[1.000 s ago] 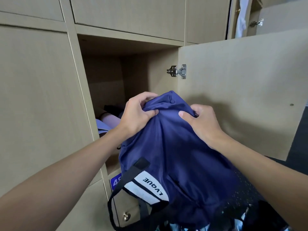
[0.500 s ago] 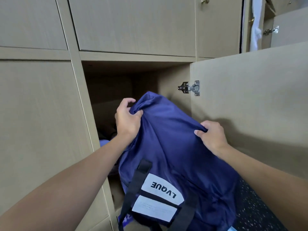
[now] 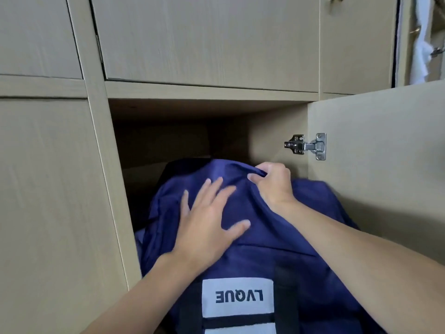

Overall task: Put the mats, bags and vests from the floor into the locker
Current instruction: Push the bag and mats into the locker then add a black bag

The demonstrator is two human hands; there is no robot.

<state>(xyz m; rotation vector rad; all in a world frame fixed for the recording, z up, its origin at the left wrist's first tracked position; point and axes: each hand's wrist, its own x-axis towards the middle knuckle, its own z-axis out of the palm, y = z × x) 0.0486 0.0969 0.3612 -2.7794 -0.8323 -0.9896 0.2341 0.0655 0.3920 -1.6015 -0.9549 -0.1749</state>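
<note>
A navy blue bag (image 3: pixel 269 237) with black straps and a white label reading LVQUE fills the mouth of the open locker (image 3: pixel 192 112), its top end inside the opening. My left hand (image 3: pixel 207 218) lies flat on the bag's upper face with fingers spread. My right hand (image 3: pixel 272 184) pinches a fold of the fabric at the bag's top, close to the locker's right wall. What lies in the locker behind the bag is hidden.
The locker's door (image 3: pixel 375 169) stands open to the right on a metal hinge (image 3: pixel 307 146). Shut locker doors (image 3: pixel 204 39) surround the opening above and to the left. White cloth (image 3: pixel 420 44) hangs in another open locker at the top right.
The bag has gone deeper into the locker. My left hand let go of the fabric and now lies flat on it. My right hand moved up to the bag's top.
</note>
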